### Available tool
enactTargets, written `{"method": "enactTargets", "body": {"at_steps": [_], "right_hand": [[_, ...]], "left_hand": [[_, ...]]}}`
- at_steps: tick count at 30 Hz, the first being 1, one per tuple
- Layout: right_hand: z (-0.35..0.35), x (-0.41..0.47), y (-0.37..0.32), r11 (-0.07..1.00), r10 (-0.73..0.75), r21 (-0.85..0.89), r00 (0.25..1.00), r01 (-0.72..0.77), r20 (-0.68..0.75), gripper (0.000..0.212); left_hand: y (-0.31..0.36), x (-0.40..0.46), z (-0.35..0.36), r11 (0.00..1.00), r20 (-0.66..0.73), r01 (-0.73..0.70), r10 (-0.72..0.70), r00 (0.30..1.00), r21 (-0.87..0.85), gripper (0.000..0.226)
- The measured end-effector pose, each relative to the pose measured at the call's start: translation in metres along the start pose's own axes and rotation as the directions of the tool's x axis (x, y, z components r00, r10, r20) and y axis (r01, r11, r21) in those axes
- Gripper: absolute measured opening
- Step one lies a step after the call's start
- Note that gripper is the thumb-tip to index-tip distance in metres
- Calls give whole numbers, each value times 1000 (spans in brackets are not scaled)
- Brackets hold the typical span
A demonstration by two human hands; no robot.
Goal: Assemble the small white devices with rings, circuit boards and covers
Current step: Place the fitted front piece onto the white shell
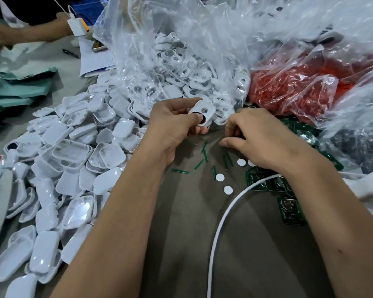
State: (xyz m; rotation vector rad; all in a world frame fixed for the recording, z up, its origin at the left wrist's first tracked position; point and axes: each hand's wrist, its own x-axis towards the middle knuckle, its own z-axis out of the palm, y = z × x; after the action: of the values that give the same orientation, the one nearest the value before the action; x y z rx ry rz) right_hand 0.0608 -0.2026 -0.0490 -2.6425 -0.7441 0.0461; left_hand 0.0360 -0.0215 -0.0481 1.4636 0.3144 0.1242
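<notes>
My left hand (170, 123) grips a small white device shell (204, 110) with two holes; a dark ring sits under my thumb at its lower hole. My right hand (258, 138) rests on the grey table just right of it, fingers curled; what they hold, if anything, is hidden. Green circuit boards (289, 205) lie under and beside my right wrist. A heap of white covers (78, 168) fills the left. A clear bag of white two-hole shells (181, 67) lies behind my hands.
A bag of red parts (299, 87) sits at the back right. Green strips (199, 164) and white round discs (220, 177) litter the table. A white cable (222, 222) runs beneath my right forearm. Another person's arm (30, 33) is at the far left.
</notes>
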Motion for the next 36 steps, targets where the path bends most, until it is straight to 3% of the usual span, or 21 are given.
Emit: {"method": "enactTargets", "body": {"at_steps": [3,6,11,16,23,28,36], "right_hand": [[1,1,2,997,-4,75,998,8,-59,19],[2,2,3,963,44,269,988,-3,-148,17],[3,3,3,785,171,619,965,-12,-198,12],[2,4,5,622,203,783,960,24,-191,6],[2,5,5,582,238,809,934,84,-268,16],[1,5,6,608,305,790,895,80,-325,10],[3,8,6,673,344,739,872,30,-349,18]], "left_hand": [[-1,1,0,999,-38,-32,33,999,21,27],[-3,2,-1,998,-58,-51,54,997,48,27],[-3,1,-1,996,-13,-68,68,998,52,25],[-5,0,3,998,2,-59,59,998,35,28],[-5,-1,8,993,29,-98,97,995,57,32],[-6,-3,9,984,42,-166,164,986,69,31],[-9,-5,14,969,66,-224,218,974,101,30]]}}
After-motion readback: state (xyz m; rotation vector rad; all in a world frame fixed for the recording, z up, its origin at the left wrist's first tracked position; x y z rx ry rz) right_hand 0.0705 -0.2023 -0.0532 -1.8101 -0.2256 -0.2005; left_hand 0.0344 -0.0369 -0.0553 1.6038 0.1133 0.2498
